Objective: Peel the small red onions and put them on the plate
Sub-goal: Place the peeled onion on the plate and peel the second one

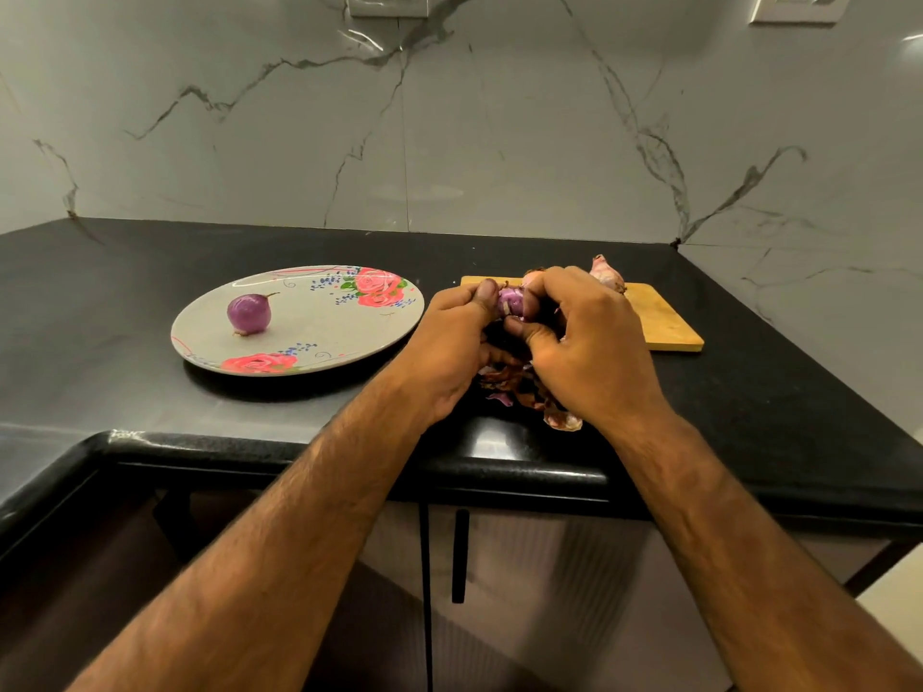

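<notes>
Both hands meet over the black surface (150, 272), pinching one small onion (510, 302) between them. The left hand (449, 352) grips it from the left, and the right hand (589, 352) presses on it with thumb and fingers. Loose skins (519, 392) lie under the hands. A peeled onion (248, 313) sits on the flowered plate (319, 337) to the left. Behind the hands, an unpeeled onion (607, 274) rests on a wooden board (664, 322).

Both bare forearms reach forward and converge, the left hand (449, 352) and right hand (589, 347) meeting knuckles-up with fingers curled, thumbs and fingertips pinching a small onion (510, 301) held between them.
</notes>
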